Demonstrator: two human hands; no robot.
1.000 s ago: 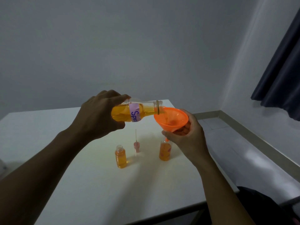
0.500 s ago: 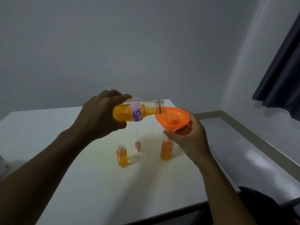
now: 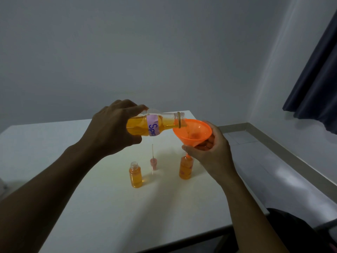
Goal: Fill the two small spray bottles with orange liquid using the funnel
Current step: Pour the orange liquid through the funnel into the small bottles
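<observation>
Single head-worn wide-angle cam, looks fwd and down over white table (image 3: 76, 207), both forearms enter from bottom edge, hands close at centre, wall behind, floor and curtain (image 3: 317, 84) at right

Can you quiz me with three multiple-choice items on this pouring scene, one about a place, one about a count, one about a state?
1. Where is the funnel's spout?
A. in the right small bottle's neck
B. in the left small bottle's neck
C. lying on the table

2. How many small bottles stand on the table?
A. one
B. two
C. four

3. How is the large labelled bottle held?
A. upright and capped
B. upside down over the table
C. tipped nearly level, mouth at the funnel rim

Answers:
1 A: the funnel, held by the right hand, ends in the right small bottle.
2 B: that one and the left small bottle on the table.
3 C: the left hand tilts the large bottle.
</observation>
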